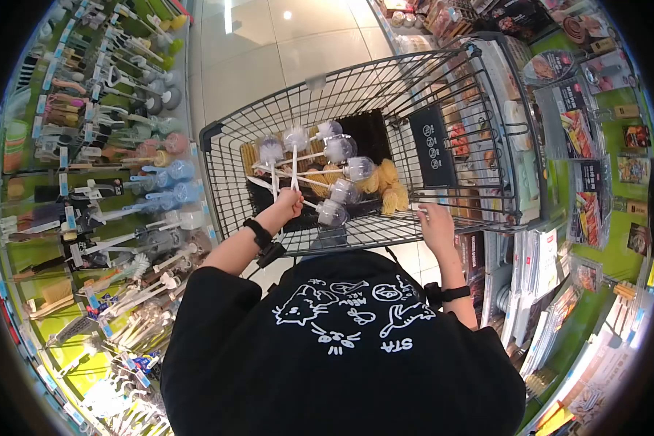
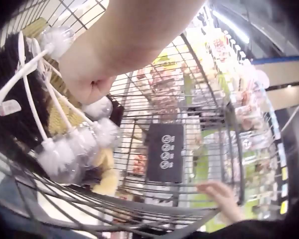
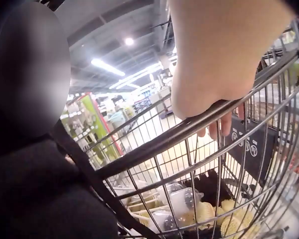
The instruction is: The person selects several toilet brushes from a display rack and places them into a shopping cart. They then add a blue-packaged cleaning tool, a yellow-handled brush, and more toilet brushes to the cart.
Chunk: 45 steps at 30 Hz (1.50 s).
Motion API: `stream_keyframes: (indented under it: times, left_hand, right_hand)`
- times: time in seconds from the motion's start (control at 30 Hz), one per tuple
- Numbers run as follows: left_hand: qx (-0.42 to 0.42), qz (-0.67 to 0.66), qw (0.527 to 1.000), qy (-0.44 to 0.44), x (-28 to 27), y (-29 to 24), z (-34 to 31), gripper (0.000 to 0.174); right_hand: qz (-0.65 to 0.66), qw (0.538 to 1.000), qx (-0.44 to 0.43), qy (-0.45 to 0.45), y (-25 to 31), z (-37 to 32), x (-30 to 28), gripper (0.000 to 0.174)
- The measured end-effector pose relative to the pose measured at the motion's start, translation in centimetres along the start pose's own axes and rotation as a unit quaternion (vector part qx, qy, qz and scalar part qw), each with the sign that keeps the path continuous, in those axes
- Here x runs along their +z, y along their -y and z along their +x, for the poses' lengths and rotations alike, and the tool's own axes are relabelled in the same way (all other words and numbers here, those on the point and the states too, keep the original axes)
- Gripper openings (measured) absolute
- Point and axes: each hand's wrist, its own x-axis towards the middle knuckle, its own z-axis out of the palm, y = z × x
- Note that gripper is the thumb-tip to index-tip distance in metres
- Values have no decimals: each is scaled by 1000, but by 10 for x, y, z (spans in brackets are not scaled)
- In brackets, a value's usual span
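Note:
My left hand (image 1: 291,203) is over the shopping cart, its fingers curled round the white handle of a toilet brush (image 1: 296,139) with a white bristle head. Several more brushes (image 1: 340,150) lie around it, their heads in clear plastic covers. In the left wrist view, white handles (image 2: 24,82) cross beside the fist, and the palm side is hidden. My right hand (image 1: 436,227) rests at the near rim of the cart (image 1: 370,231), fingers hanging loosely over it. Through the bars in the right wrist view, the fingertips (image 3: 225,124) show below the rim.
Yellow bundles (image 1: 394,198) and a dark bristly item (image 1: 370,123) lie in the basket. A black sign (image 1: 430,147) hangs on the cart's side. Shelves of brushes (image 1: 167,174) line the left, packaged goods (image 1: 585,123) the right. Tiled floor (image 1: 232,73) stretches beyond.

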Motion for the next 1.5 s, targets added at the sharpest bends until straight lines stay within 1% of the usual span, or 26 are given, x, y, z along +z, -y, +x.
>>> stream_keyframes:
  times: [0.07, 0.17, 0.23, 0.27, 0.3, 0.33, 0.37, 0.43, 0.53, 0.57, 0.63, 0.7, 0.77, 0.83, 0.87, 0.9, 0.97, 1.07, 1.1, 1.17, 1.2, 1.23, 1.27, 1.3, 1.4, 1.5]
  left_hand:
    - [-40, 33, 999, -2, -1, 17, 24, 1]
    - [-106, 81, 991, -17, 3, 39, 30, 10]
    - [-171, 132, 974, 69, -20, 50, 67, 17]
    - [-171, 135, 973, 76, -34, 55, 93, 15]
    - [-151, 190, 968, 62, -45, 56, 112, 13]
    - [-130, 269, 953, 56, -43, 40, 96, 13]
    - [-115, 285, 951, 35, -45, 32, 94, 19]
    - [-91, 306, 948, -2, -44, 19, 84, 24]
    - [-65, 278, 958, 13, -39, -1, 51, 26]
    - [-95, 323, 942, -11, -39, -1, 65, 26]
    - [-92, 388, 917, -20, -40, 2, 79, 27]
    - [-66, 421, 905, -15, -41, 7, 86, 29]
    - [-29, 440, 897, -18, -38, 2, 86, 30]
    - [76, 451, 888, -44, -36, -4, 80, 32]
    - [112, 446, 887, -30, -36, -10, 73, 34]
    - [152, 440, 885, -21, -32, -20, 56, 36]
    - [165, 389, 906, -13, -24, -38, 11, 40]
    - [255, 333, 908, -14, -23, -41, -75, 40]
    - [282, 330, 900, -25, -27, -33, -97, 40]
    - [334, 338, 876, -86, -43, -1, -120, 42]
    - [402, 349, 838, -117, -54, 25, -119, 41]
    - [464, 363, 793, -156, -63, 52, -120, 41]
    - [386, 339, 838, -183, -55, 77, -156, 38]
    - [349, 374, 828, -230, -51, 105, -174, 36]
    - [306, 321, 830, -338, -40, 223, -183, 41]
    - [197, 267, 866, -374, -11, 350, -182, 45]
  right_hand:
    - [10, 1000, 24, 16, 3, 2, 2, 16]
    - [0, 999, 48, 24, 4, 1, 5, 16]
    - [0, 998, 60, 29, 5, 0, 6, 16]
    - [-1, 997, 67, 36, 5, 0, 6, 15]
    - [0, 997, 72, 36, 5, 0, 6, 15]
    - [1, 996, 77, 34, 6, 1, 7, 15]
    - [1, 996, 80, 30, 6, 1, 7, 14]
    - [-6, 994, 100, 42, 8, 3, 5, 13]
    - [-18, 991, 121, 62, 9, 5, 8, 12]
    - [-22, 990, 120, 68, 8, 4, 10, 12]
    - [-26, 990, 115, 77, 6, 3, 8, 12]
    - [-20, 991, 102, 83, 12, 5, 3, 12]
    - [-14, 985, 115, 126, 10, 5, 3, 16]
    - [5, 984, 104, 142, 5, 4, 5, 18]
    - [9, 979, 93, 179, 2, 5, 4, 23]
    - [13, 975, 76, 208, 3, 7, 2, 25]
    - [20, 965, 34, 258, 5, 11, 1, 32]
    - [12, 947, -110, 300, 3, 16, 6, 35]
    - [-12, 947, -162, 278, 3, 18, 11, 36]
    - [-61, 923, -218, 312, 23, 26, 3, 38]
    - [-28, 920, -274, 280, 32, 26, -4, 36]
    - [-56, 908, -259, 325, 44, 26, -8, 35]
    - [-17, 896, -328, 298, 41, 27, 0, 36]
    - [-37, 878, -336, 340, 54, 26, -3, 36]
    - [3, 826, -411, 386, 61, 21, 16, 37]
    - [-54, 810, -461, 360, 76, -2, 9, 49]
